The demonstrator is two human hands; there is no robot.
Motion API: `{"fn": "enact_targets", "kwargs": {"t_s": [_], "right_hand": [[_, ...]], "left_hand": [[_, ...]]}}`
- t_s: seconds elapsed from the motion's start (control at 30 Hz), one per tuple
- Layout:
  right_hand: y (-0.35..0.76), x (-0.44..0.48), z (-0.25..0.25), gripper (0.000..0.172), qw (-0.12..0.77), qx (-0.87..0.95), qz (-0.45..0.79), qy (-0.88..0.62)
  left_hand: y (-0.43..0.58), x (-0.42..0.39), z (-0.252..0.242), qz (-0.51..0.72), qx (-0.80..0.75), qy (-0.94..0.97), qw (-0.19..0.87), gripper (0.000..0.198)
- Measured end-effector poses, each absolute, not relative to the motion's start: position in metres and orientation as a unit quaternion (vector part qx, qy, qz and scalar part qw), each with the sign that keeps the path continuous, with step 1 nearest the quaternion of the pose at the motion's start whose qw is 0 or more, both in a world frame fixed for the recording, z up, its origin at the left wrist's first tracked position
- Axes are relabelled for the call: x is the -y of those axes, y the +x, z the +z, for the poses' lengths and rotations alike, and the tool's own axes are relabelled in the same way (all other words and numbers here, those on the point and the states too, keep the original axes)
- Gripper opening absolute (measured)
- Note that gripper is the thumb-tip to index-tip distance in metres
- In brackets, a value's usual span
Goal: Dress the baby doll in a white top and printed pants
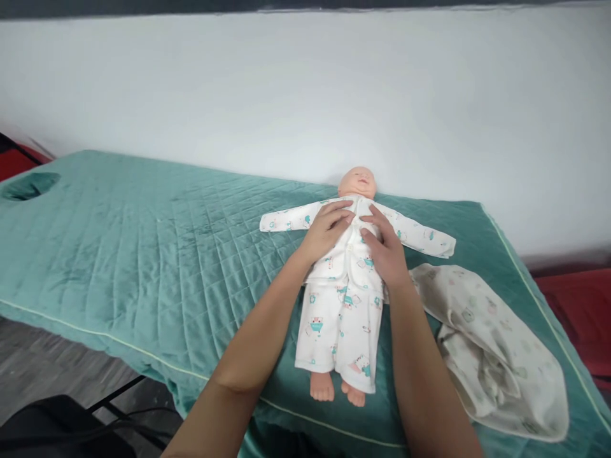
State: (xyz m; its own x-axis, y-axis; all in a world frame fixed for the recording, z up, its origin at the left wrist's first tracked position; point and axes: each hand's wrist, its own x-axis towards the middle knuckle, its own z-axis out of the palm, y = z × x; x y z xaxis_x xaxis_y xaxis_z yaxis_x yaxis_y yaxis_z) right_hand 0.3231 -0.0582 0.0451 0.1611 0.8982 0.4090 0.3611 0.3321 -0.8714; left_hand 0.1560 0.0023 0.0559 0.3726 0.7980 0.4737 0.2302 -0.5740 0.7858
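Note:
A baby doll (357,183) lies on its back, head toward the wall and bare feet toward me. It wears a white printed button-front top (350,257) and matching trousers (315,324). Both sleeves spread out sideways, and no doll hands show at the cuffs. My left hand (327,232) rests on the chest at the left of the front opening, fingers stretched toward the middle. Across from it, my right hand (387,248) touches the other front panel with its fingers apart. One button (350,249) shows below my hands; whether the upper ones are fastened is hidden.
The doll lies on a green quilted bed cover (143,254) against a white wall (286,95). A crumpled pale printed cloth (496,350) lies beside my right forearm. A face hole (31,186) is at the bed's far left. Red stools (577,312) stand past the right edge.

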Motion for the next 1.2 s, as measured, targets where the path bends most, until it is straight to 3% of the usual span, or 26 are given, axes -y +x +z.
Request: {"fn": "enact_targets", "kwargs": {"t_s": [0.1,0.4,0.7,0.93,1.2], "right_hand": [[0.324,0.071,0.04,0.035,0.538,0.617,0.245,-0.52],[0.321,0.072,0.042,0.026,0.552,0.609,0.233,-0.52],[0.32,0.073,0.049,0.028,0.517,0.614,0.234,-0.548],[0.32,0.075,0.051,0.03,0.487,0.627,0.231,-0.562],[0.318,0.074,0.051,0.028,0.494,0.627,0.22,-0.561]], "left_hand": [[0.154,-0.001,0.052,0.456,-0.327,0.765,0.315,0.023],[0.149,-0.011,0.054,0.435,-0.31,0.773,0.343,0.025],[0.144,-0.018,0.055,0.419,-0.275,0.771,0.393,0.016],[0.148,-0.014,0.06,0.412,-0.3,0.778,0.367,0.012],[0.157,-0.008,0.061,0.418,-0.327,0.804,0.267,0.005]]}}
